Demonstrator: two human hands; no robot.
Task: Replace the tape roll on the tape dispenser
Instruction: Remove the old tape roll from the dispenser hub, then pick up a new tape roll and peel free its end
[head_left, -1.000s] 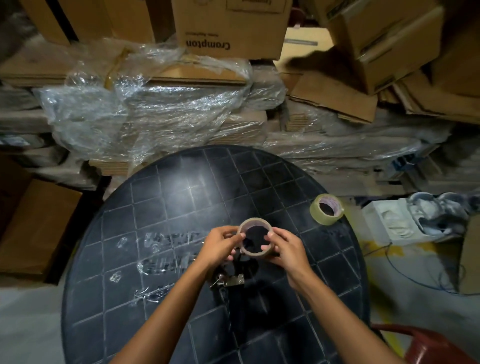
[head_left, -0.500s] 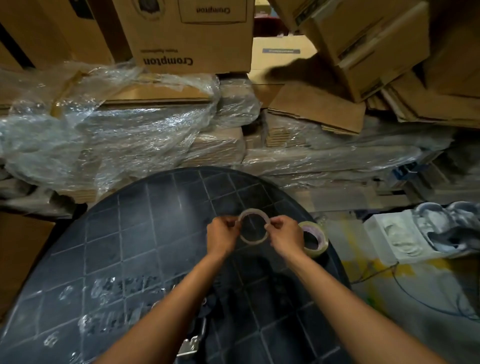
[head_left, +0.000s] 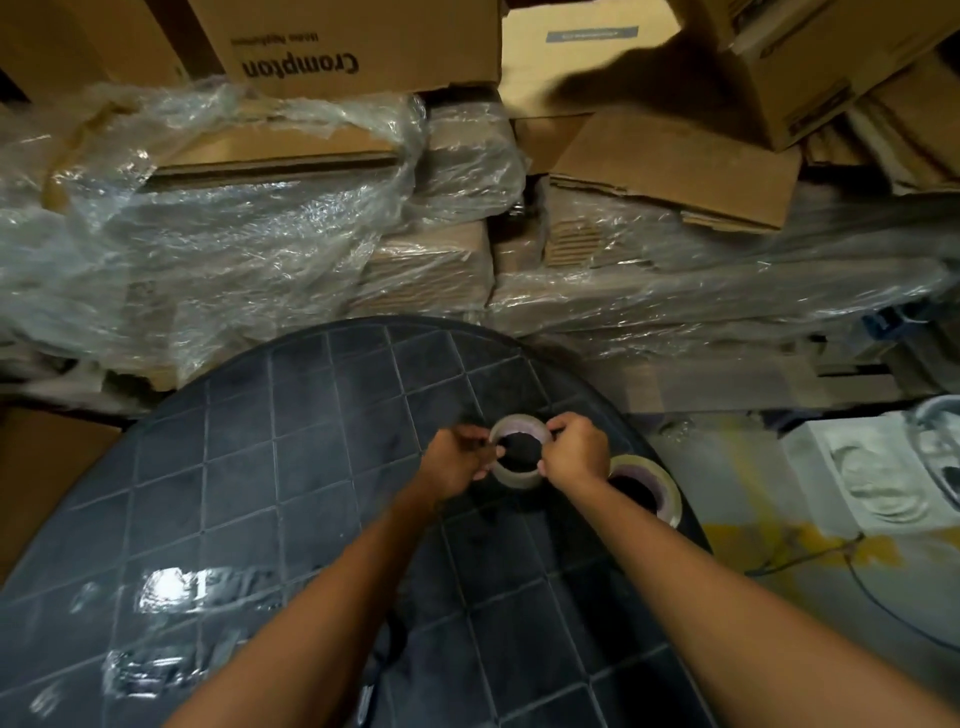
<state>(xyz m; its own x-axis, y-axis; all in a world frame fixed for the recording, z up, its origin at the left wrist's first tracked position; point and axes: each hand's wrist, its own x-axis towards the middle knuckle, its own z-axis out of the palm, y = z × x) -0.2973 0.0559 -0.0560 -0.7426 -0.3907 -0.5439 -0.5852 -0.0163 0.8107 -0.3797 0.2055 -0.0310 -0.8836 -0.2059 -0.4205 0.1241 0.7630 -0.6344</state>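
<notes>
Both hands hold a thin, nearly used-up tape roll (head_left: 519, 425) above the far right part of the round dark table (head_left: 291, 467). My left hand (head_left: 457, 460) pinches its left rim and my right hand (head_left: 574, 449) grips its right rim. A fuller roll of clear tape (head_left: 662, 480) lies flat at the table's right edge, just right of my right wrist and partly hidden by it. A dark object (head_left: 374, 670) between my forearms near the bottom may be the tape dispenser; it is too blurred to tell.
Plastic-wrapped stacks of flattened cardboard (head_left: 260, 244) and cardboard boxes (head_left: 353, 47) crowd the space behind the table. A white moulded foam piece (head_left: 878, 467) and a cable (head_left: 872, 587) lie on the floor to the right. Shiny tape strips (head_left: 202, 582) stick to the tabletop at left.
The view has tilted up and left, so the table sits lower in frame. Both hands have carried the thin roll farther out, next to the fuller roll. The dispenser has slid toward the bottom edge.
</notes>
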